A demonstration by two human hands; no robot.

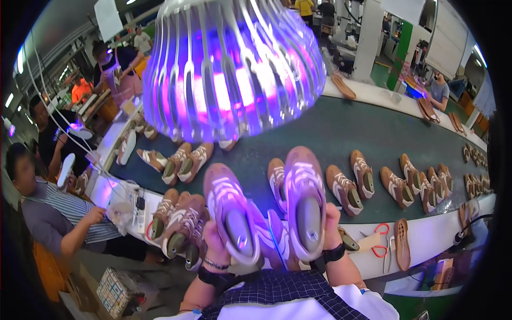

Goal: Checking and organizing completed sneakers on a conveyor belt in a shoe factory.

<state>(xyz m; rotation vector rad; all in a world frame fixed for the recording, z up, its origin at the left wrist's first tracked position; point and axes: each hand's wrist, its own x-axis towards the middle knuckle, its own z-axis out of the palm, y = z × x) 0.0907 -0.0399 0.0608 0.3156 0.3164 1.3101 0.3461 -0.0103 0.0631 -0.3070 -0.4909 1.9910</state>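
Note:
In front of my body I hold up a pair of brown and white sneakers, toes pointing away and openings facing me. My left hand is closed around the heel side of the left sneaker. On the right sneaker, my right hand grips the outer heel side. Each has a dark olive shoe last inside, and violet light tints the uppers. Much of my fingers is hidden behind the shoes. Close to my left hand stand several more sneakers on the white ledge.
A large ribbed lamp glowing violet hangs above my hands. Behind the shoes, a dark green conveyor belt carries several similar sneakers. Red-handled scissors and a brown sole lie on the right ledge. Co-workers sit at left, one in a striped apron.

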